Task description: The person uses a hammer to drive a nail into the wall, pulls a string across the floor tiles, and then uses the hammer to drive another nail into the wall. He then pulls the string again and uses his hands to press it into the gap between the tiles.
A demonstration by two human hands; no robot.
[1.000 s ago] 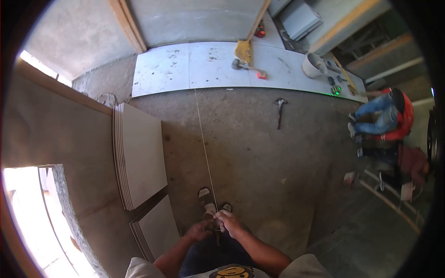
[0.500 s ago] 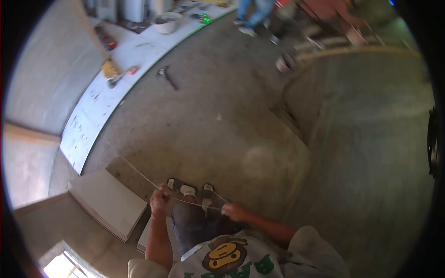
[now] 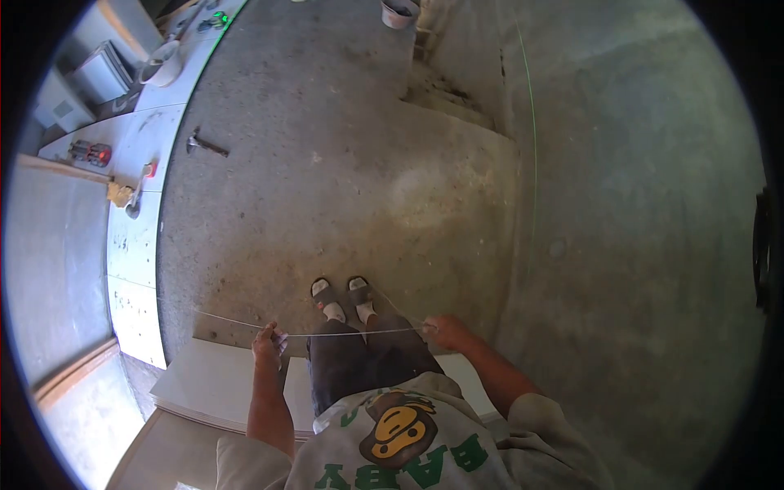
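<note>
A thin pale string (image 3: 351, 333) runs nearly level between my two hands, in front of my thighs. My left hand (image 3: 268, 343) is closed on it, and a length of the string continues past that hand to the left. At the other end my right hand (image 3: 445, 333) grips the string with bent fingers, and a loose strand leads from there up toward my sandals (image 3: 359, 291). Stacked white tiles (image 3: 208, 376) lie just below and behind my left hand.
White tiles (image 3: 135, 306) form a strip along the left, bearing a bucket (image 3: 162, 65), a red tool (image 3: 90, 153) and a trowel (image 3: 135, 204). A hammer (image 3: 207, 145) lies on the floor. Another bucket (image 3: 398, 12) stands at the top; a green laser line crosses the right wall.
The view has turned to the right and downward, and the people at the top have left it. The string between my hands is now straighter and my hands are farther apart.
</note>
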